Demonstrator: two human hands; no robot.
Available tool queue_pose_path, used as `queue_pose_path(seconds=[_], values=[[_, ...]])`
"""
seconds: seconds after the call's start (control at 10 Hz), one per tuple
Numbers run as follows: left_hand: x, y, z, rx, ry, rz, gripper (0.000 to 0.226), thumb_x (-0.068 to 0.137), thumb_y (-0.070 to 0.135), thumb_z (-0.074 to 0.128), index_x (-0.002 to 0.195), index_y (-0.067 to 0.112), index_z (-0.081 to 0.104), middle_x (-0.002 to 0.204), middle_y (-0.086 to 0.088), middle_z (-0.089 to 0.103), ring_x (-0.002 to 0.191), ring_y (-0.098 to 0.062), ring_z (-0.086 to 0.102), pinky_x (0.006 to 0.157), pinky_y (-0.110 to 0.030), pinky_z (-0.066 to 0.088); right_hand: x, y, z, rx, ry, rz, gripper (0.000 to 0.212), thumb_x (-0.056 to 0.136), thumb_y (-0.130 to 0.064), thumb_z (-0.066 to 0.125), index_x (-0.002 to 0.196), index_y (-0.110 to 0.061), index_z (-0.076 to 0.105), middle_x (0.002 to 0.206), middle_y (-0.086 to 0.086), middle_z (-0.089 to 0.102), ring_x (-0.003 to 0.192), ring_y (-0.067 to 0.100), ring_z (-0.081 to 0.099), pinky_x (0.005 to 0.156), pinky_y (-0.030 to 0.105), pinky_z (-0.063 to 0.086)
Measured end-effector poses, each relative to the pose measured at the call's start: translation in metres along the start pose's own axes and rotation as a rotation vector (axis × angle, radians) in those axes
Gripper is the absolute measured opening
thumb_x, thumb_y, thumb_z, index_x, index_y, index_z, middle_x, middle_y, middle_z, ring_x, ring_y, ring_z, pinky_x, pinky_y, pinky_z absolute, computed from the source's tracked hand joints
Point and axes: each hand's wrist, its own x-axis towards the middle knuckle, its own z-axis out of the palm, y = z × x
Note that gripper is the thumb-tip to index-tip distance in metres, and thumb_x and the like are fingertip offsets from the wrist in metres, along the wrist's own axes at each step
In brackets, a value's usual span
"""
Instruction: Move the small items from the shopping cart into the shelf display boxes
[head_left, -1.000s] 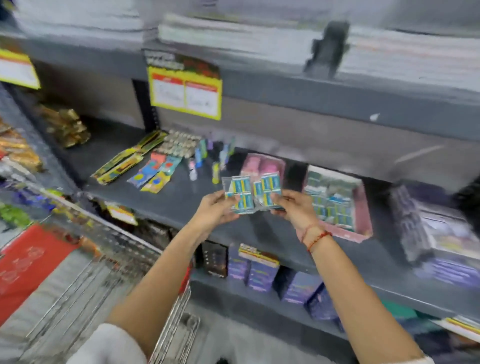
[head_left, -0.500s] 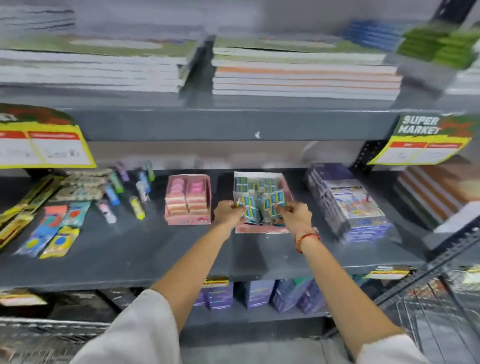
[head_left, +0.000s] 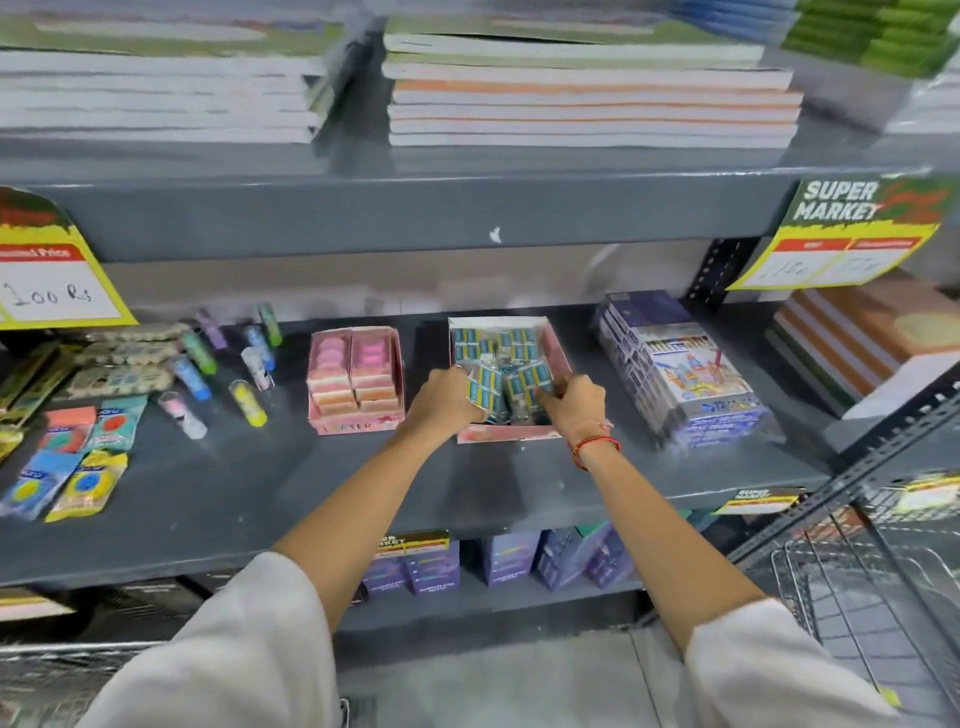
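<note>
Item: clear plastic packets of small blue-and-yellow boxes (head_left: 506, 391), gripped between my left hand (head_left: 448, 400) and right hand (head_left: 572, 404), both closed on them, over the open pink cardboard display box (head_left: 558, 349) at mid grey metal shelf (head_left: 260, 493), toward its back.

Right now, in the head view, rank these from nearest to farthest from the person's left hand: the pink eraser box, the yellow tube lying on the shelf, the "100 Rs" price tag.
Measured from the left hand:
1. Pink eraser box, just to its left on the same shelf.
2. Yellow tube, further left, lying loose.
3. "100 Rs" price tag, far left, hanging from the shelf above.
</note>
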Motion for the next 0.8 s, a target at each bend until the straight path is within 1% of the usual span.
queue_pose_path(seconds=[0.1, 0.2, 0.3, 0.4, 0.5, 0.6, 0.7, 0.8], values=[[-0.002, 0.002, -0.002, 0.152, 0.023, 0.018, 0.057, 0.079, 0.012, 0.072, 0.132, 0.007, 0.052, 0.105, -0.020, 0.066, 0.094, -0.034, 0.066, 0.080, -0.040, 0.053, -0.004, -0.001, 0.003, -0.107, 0.002, -0.048, 0.023, 0.087, -0.019, 0.062, 0.085, 0.004, 0.063, 0.091, 0.025, 0.069, 0.086, 0.039, 0.064, 0.071, 0.037, 0.053], [-0.003, 0.002, 0.000, 0.188, 0.026, 0.026, 0.035, 0.081, 0.012, 0.071, 0.113, 0.000, 0.064, 0.109, -0.017, 0.066, 0.096, -0.032, 0.066, 0.082, -0.039, 0.054, -0.009, -0.003, 0.008, -0.223, 0.036, -0.082, 0.023, 0.091, -0.018, 0.055, 0.098, 0.002, 0.063, 0.101, 0.023, 0.067, 0.093, 0.040, 0.063, 0.076, 0.039, 0.054], [-0.003, 0.001, 0.004, 0.216, 0.039, 0.037, 0.025, 0.083, 0.011, 0.069, 0.105, -0.002, 0.067, 0.112, -0.016, 0.065, 0.097, -0.032, 0.066, 0.086, -0.041, 0.055, -0.012, -0.008, 0.014, -0.292, 0.047, -0.122, 0.024, 0.092, -0.020, 0.052, 0.101, 0.000, 0.062, 0.103, 0.023, 0.067, 0.096, 0.040, 0.063, 0.079, 0.040, 0.054], [-0.004, 0.000, 0.005, 0.245, 0.067, 0.057, 0.023, 0.083, 0.013, 0.069, 0.101, -0.001, 0.069, 0.107, -0.016, 0.068, 0.094, -0.031, 0.067, 0.083, -0.041, 0.057, -0.016, -0.009, 0.016, -0.360, 0.053, -0.192, 0.026, 0.093, -0.020, 0.050, 0.102, -0.001, 0.064, 0.099, 0.022, 0.070, 0.092, 0.039, 0.065, 0.079, 0.041, 0.056], [-0.005, -0.004, 0.005, 0.279, 0.075, 0.091, 0.021, 0.083, 0.014, 0.068, 0.099, 0.001, 0.071, 0.105, -0.015, 0.069, 0.092, -0.030, 0.067, 0.081, -0.039, 0.057, -0.016, -0.004, 0.015, -0.376, 0.034, -0.258, 0.027, 0.094, -0.023, 0.048, 0.102, -0.002, 0.063, 0.098, 0.021, 0.070, 0.089, 0.038, 0.066, 0.077, 0.041, 0.056], [-0.013, -0.005, 0.005, 0.278, 0.115, 0.138, 0.024, 0.086, 0.018, 0.066, 0.103, 0.002, 0.070, 0.109, -0.013, 0.067, 0.094, -0.028, 0.066, 0.081, -0.040, 0.058, -0.018, 0.002, 0.010, -0.367, 0.011, -0.298, 0.028, 0.095, -0.026, 0.048, 0.103, -0.003, 0.061, 0.096, 0.020, 0.069, 0.092, 0.037, 0.063, 0.076, 0.042, 0.056], [-0.034, -0.011, 0.009, 0.301, 0.237, 0.241, 0.032, 0.089, 0.023, 0.061, 0.114, 0.003, 0.066, 0.118, -0.010, 0.063, 0.104, -0.025, 0.062, 0.081, -0.038, 0.057, -0.029, 0.009, 0.009, -0.341, 0.098, -0.446, 0.026, 0.094, -0.022, 0.051, 0.103, 0.000, 0.062, 0.099, 0.022, 0.068, 0.100, 0.038, 0.057, 0.079, 0.043, 0.052], [-0.064, -0.022, 0.017, 0.302, 0.380, 0.342, 0.032, 0.090, 0.024, 0.060, 0.115, 0.005, 0.066, 0.116, -0.008, 0.064, 0.105, -0.024, 0.061, 0.085, -0.038, 0.055, -0.049, 0.012, 0.013, -0.232, 0.241, -0.670, 0.017, 0.090, -0.013, 0.060, 0.097, 0.001, 0.067, 0.096, 0.019, 0.070, 0.094, 0.036, 0.060, 0.076, 0.040, 0.054]])
